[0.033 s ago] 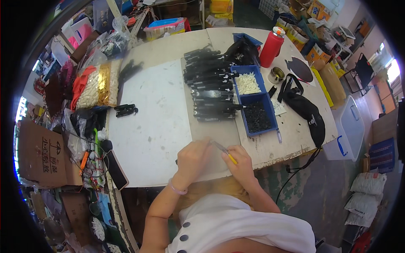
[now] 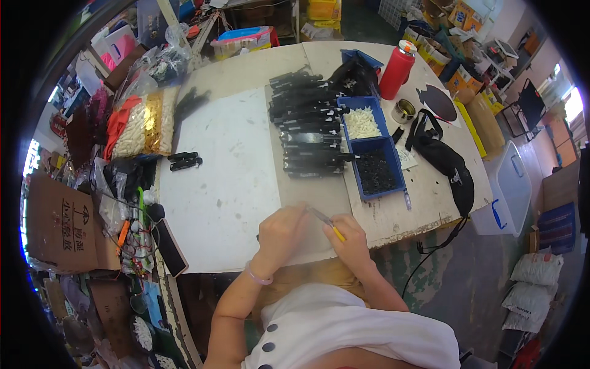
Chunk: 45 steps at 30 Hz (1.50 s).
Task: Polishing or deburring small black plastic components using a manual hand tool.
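Yellow and grey, a slim tool (image 2: 323, 218) is sitting clamped in the right hand (image 2: 350, 237), its metal end pointing toward the left hand (image 2: 280, 231); whether those curled left fingers are gripping anything, I cannot tell. Both hands are showing near the front edge of the pale surface (image 2: 221, 184), black elongated pieces (image 2: 305, 123) lying beyond.

delta is tiny. red bottle (image 2: 397, 74), row of black strips (image 2: 305, 120), blue bins (image 2: 386, 192), bag of white pieces (image 2: 133, 136) and small black pieces (image 2: 184, 162) all sit a hair further right in view, by roughly the same bit, so reads as slight head shift. yellow-handled tool (image 2: 337, 233) maybe marginally lower; too small to be sure.
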Available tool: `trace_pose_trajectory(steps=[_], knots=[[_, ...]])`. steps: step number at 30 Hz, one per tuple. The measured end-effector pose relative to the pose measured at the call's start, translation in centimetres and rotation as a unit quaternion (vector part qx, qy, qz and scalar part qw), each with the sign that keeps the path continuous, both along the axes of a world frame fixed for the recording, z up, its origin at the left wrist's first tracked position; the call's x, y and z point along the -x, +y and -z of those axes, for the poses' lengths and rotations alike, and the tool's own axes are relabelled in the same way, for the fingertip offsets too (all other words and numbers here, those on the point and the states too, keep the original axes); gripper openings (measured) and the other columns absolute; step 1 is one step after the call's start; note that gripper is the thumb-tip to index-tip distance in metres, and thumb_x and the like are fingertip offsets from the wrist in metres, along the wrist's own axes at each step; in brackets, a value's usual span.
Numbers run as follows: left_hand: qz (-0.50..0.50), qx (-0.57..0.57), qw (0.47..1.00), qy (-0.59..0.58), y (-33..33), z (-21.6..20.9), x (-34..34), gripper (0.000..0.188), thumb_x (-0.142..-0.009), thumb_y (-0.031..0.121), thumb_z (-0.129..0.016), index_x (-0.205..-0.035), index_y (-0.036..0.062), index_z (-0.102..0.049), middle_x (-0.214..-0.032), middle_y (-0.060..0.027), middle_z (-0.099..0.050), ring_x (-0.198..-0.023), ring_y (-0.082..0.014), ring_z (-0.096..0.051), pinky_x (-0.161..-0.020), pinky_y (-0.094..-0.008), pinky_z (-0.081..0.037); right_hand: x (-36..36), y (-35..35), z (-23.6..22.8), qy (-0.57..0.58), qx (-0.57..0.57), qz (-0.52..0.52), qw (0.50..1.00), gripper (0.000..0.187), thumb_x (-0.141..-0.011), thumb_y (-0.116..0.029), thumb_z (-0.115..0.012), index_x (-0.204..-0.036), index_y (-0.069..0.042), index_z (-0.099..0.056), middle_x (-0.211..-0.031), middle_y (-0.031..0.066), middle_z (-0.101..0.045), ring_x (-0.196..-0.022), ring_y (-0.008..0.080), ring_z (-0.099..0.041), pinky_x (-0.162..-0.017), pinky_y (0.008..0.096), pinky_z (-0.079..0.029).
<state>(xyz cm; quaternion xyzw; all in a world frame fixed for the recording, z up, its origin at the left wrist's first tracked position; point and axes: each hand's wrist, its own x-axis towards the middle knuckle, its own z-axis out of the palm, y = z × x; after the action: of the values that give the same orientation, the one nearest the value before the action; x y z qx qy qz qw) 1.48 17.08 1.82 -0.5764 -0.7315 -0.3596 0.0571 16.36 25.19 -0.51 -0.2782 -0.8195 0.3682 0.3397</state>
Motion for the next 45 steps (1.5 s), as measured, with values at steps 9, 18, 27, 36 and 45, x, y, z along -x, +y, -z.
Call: trace_pose_trajectory(steps=[9, 18, 27, 36, 45], knots=[[0.182, 0.241, 0.756, -0.581, -10.4, -3.1, 0.4, 0.028, -0.094, 0.026, -0.046, -0.102, 0.0027, -0.059, -0.077, 0.0022, -0.052, -0.071, -0.0057, -0.047, -0.062, -0.0265, -0.043, -1.5, -2.7, 1.7, -0.006, -0.101, -0.273, 0.957, 0.015, -0.071, -0.014, -0.069, -0.072, -0.002, -0.058, -0.079, 0.0105, -0.059, -0.073, 0.0293, -0.056, -0.063, 0.0372, -0.045], [0.096, 0.475, 0.856, -0.183, -21.5, 5.8, 6.3, 0.048, -0.090, 0.040, -0.046, -0.120, 0.0029, -0.052, -0.106, -0.0193, -0.060, -0.098, -0.0254, -0.058, -0.087, -0.0337, -0.043, -0.3, -1.8, 1.8, 0.026, 0.001, -0.170, 0.985, 0.012, -0.075, -0.010, -0.064, -0.081, 0.001, -0.061, -0.091, 0.0141, -0.061, -0.085, 0.0282, -0.058, -0.074, 0.0335, -0.046], [0.206, 0.012, 0.978, 0.033, 3.5, -1.7, 2.3, 0.033, -0.075, 0.016, -0.060, -0.106, 0.0042, -0.056, -0.111, -0.0121, -0.055, -0.108, -0.0315, -0.048, -0.092, -0.0435, -0.036, -3.1, -0.1, -0.6, 0.109, 0.072, -0.009, 0.991, 0.010, -0.076, -0.006, -0.059, -0.070, 0.002, -0.061, -0.083, 0.0111, -0.061, -0.075, 0.0208, -0.058, -0.066, 0.0277, -0.045], [0.105, 0.009, 0.950, 0.293, 13.7, 1.3, 0.8, 0.026, -0.075, 0.023, -0.060, -0.097, 0.0088, -0.059, -0.114, -0.0078, -0.053, -0.122, -0.0240, -0.039, -0.104, -0.0479, -0.025, -5.9, -1.0, 0.1, 0.112, 0.059, 0.049, 0.991, 0.014, -0.079, -0.008, -0.059, -0.069, 0.001, -0.061, -0.080, 0.0092, -0.061, -0.073, 0.0181, -0.058, -0.065, 0.0271, -0.045], [0.079, -0.140, 0.961, -0.223, 7.0, -1.1, 0.8, 0.024, -0.078, 0.001, -0.062, -0.101, 0.0032, -0.060, -0.085, -0.0087, -0.058, -0.071, -0.0194, -0.056, -0.062, -0.0266, -0.044, -3.0, 2.2, -1.1, 0.056, 0.013, 0.060, 0.997, 0.017, -0.081, -0.011, -0.060, -0.085, 0.005, -0.060, -0.092, 0.0167, -0.060, -0.081, 0.0276, -0.059, -0.072, 0.0306, -0.045]])
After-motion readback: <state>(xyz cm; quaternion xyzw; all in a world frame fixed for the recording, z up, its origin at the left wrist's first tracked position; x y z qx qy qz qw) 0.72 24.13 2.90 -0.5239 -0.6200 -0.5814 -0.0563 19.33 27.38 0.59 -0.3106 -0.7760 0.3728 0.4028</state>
